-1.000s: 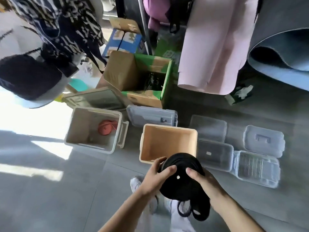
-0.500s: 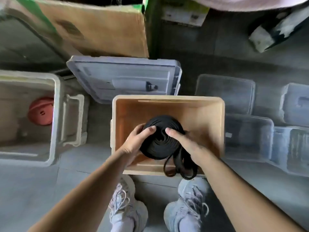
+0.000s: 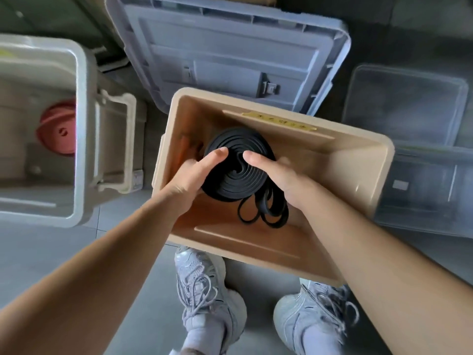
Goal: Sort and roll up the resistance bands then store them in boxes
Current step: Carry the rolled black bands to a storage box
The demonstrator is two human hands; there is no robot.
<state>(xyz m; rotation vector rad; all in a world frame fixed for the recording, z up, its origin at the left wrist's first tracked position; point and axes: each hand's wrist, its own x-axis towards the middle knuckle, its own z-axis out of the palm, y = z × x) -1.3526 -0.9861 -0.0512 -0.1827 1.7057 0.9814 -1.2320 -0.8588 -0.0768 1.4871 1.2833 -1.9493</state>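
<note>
At nine o'clock in our view stands an open white bin [image 3: 79, 139], with a red roll [image 3: 57, 129] lying inside near its three o'clock wall. A handle [image 3: 115, 142] hangs on the outer side of that wall. At twelve o'clock a grey lid [image 3: 230, 47] lies flat on the floor [image 3: 38, 252], its near edge just behind the tan box [image 3: 358, 160]. The box sits open at the centre, turned a little clockwise, and both our hands reach into it. Our left hand [image 3: 190, 176] grips the black roll [image 3: 238, 175] from its nine o'clock side. The thumb lies across the top of the coil, pointing to one o'clock, and the other fingers curl beneath, out of sight. The roll is a tight flat spiral of band inside the box, towards its ten o'clock corner. We cannot tell whether it rests on the bottom or hangs just above it. A few loose loops [image 3: 263, 211] of the same band trail from the roll at five o'clock. Our right hand [image 3: 277, 176] grips the roll from three o'clock, with the thumb on top pointing to ten o'clock and the fingers, blurred, curled round the rim. At six o'clock our grey shoes [image 3: 204, 290] show just below the box's near wall. At three o'clock clear boxes [image 3: 409, 103] stand on the floor just beside the tan one.
</note>
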